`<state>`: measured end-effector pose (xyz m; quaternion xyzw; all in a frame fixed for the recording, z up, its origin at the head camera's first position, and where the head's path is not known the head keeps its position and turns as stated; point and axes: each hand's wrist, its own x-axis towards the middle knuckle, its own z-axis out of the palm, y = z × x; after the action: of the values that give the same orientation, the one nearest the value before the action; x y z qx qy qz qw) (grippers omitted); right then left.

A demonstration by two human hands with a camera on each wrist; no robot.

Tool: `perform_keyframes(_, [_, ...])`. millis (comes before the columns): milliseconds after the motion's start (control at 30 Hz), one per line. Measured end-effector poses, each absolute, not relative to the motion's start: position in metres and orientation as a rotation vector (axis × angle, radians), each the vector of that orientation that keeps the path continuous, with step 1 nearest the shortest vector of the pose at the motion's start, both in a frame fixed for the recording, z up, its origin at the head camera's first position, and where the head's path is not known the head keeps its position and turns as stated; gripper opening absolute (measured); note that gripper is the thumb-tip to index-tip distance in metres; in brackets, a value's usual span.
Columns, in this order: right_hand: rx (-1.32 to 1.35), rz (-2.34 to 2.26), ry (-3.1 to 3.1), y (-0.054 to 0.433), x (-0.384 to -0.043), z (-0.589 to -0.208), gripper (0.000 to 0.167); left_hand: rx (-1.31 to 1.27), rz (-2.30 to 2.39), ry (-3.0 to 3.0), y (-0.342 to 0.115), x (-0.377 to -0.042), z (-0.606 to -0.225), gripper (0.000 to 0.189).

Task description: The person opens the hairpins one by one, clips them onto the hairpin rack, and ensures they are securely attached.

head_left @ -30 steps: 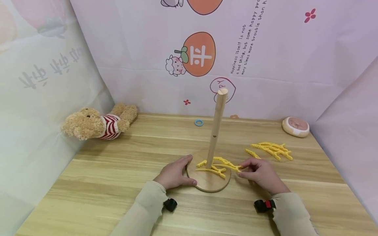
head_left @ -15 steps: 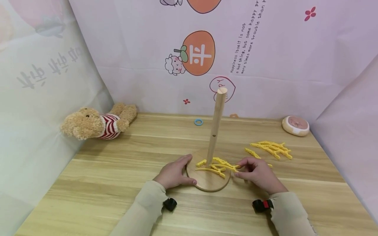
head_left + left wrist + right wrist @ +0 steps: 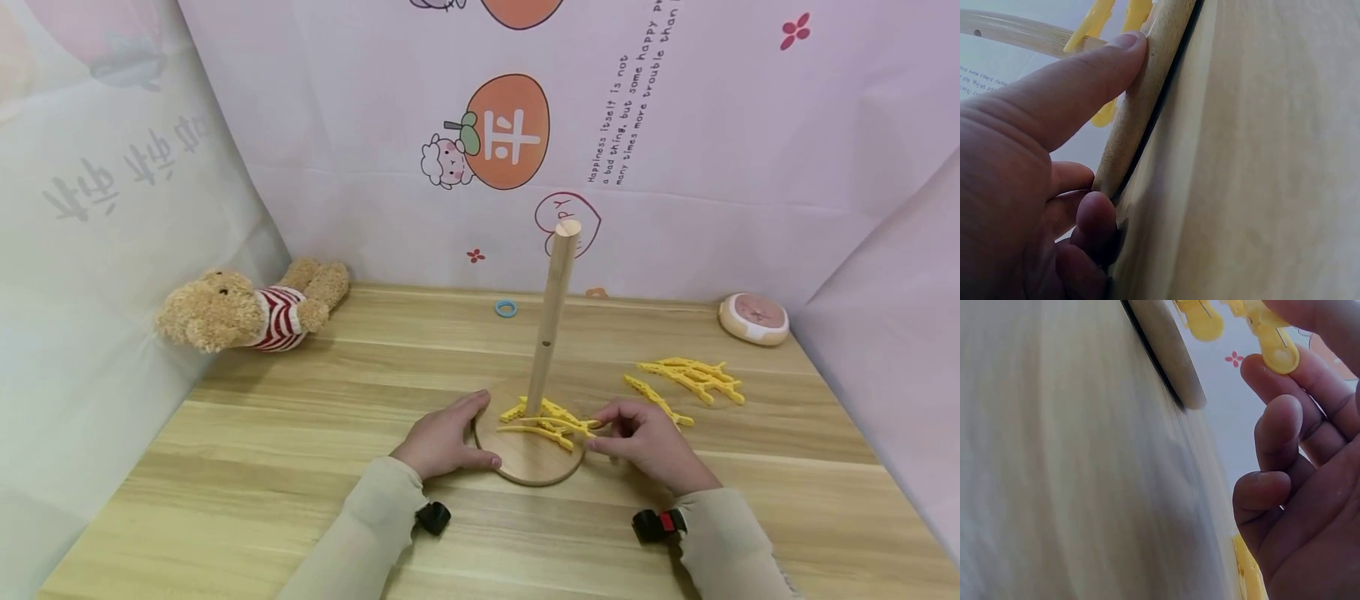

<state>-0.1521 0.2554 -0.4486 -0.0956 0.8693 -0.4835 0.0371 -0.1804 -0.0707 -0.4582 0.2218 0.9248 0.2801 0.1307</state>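
A wooden stand with an upright post (image 3: 551,317) and a round base (image 3: 517,467) is on the table. My left hand (image 3: 446,437) holds the base's left rim, the thumb on its edge in the left wrist view. My right hand (image 3: 648,442) pinches the handles of a yellow alligator hair clip (image 3: 1275,350) between thumb and fingers. The held clip reaches across the base, its jaws spread beside the foot of the post. Another yellow hair clip (image 3: 564,443) is at the post's foot, partly overlapped by the held one.
Several more yellow hair clips (image 3: 693,379) lie right of the stand, with a single clip (image 3: 663,400) just beyond my right hand. At the back are a blue ring (image 3: 506,308) and a round pink-and-white case (image 3: 753,318). A teddy bear (image 3: 247,312) lies at the left.
My right hand has moved a little left toward the post, carrying the pinched clip. The single clip beyond it now shows in full. The left hand keeps its place.
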Motion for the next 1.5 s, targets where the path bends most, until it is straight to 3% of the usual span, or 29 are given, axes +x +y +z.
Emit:
perform_keyframes(1067, [-0.259, -1.509, 2.707, 0.247, -0.153, -0.454, 0.027, 0.641, 0.813, 2.685, -0.069, -0.179, -0.457, 0.101])
perform_keyframes(1500, [-0.365, -1.527, 2.782, 0.238, -0.152, -0.454, 0.026, 0.644, 0.822, 2.677, -0.070, -0.179, -0.454, 0.101])
